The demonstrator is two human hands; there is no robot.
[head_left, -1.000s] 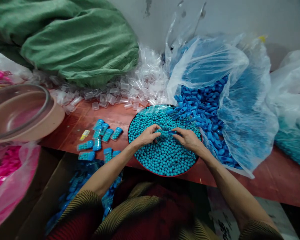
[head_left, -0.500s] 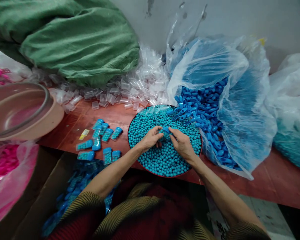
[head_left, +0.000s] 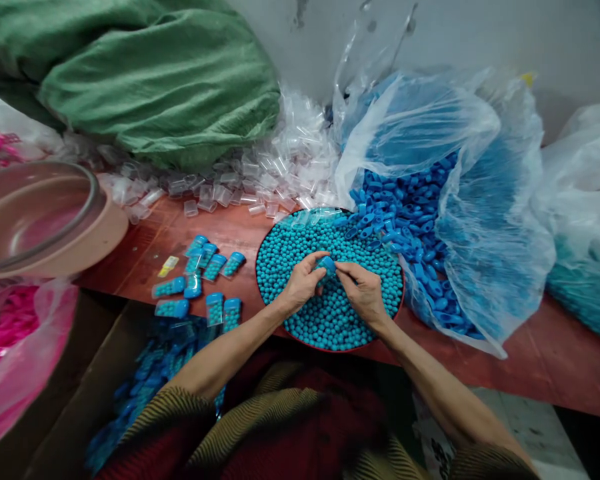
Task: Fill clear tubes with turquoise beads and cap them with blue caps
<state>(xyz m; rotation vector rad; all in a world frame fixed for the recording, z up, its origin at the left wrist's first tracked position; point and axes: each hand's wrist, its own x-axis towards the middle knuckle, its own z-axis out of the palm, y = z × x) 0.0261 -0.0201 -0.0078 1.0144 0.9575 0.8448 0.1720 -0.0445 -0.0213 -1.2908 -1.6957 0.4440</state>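
Above a round tray (head_left: 258, 257) filled with blue-green beads (head_left: 330, 327), my left hand (head_left: 303, 283) is closed around a small clear container, mostly hidden by my fingers. A blue cap (head_left: 328, 265) sits at the container's top. My right hand (head_left: 363, 288) pinches at the right edge of that cap with thumb and forefinger. On the table to the left lie several capped containers (head_left: 214, 268) with beads inside. Loose blue caps (head_left: 395, 210) spill from a plastic bag (head_left: 500, 233) onto the tray's upper right edge.
Many clear containers without caps (head_left: 280, 177) are heaped behind the tray, beside a green cloth sack (head_left: 165, 93). A pink basin (head_left: 100, 220) stands at the left. Below the table edge, a box (head_left: 95, 360) holds more blue pieces. A yellow-and-white tag (head_left: 169, 266) lies on the table.
The blue cap has turned between my hands, from lying sideways to sitting more upright over my left fingers. My right fingers have shifted slightly to its right edge.
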